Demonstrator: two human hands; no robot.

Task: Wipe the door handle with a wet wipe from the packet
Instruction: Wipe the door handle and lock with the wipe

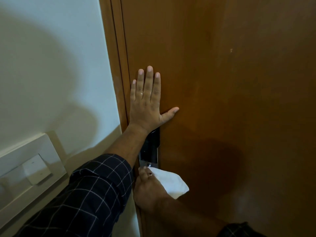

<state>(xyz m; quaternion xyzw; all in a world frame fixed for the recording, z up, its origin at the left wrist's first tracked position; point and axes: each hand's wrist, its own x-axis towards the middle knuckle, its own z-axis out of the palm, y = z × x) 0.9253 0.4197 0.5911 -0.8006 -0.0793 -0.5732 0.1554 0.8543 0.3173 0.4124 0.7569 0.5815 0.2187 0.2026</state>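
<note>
My left hand (147, 103) lies flat and open against the brown wooden door (222, 82), fingers pointing up, just above the lock. A black and silver lock plate (151, 151) runs down the door's left edge, partly hidden by my left forearm. Below it my right hand (148, 190) grips a white wet wipe (172, 183) and presses it against the lower end of the plate. The handle itself is hidden under the wipe and hand. No packet is in view.
The door frame (118, 65) stands left of the door, with a white wall (51, 74) beyond it. A white switch panel (34, 170) is mounted on the wall at lower left. Both my sleeves are dark with a thin white check.
</note>
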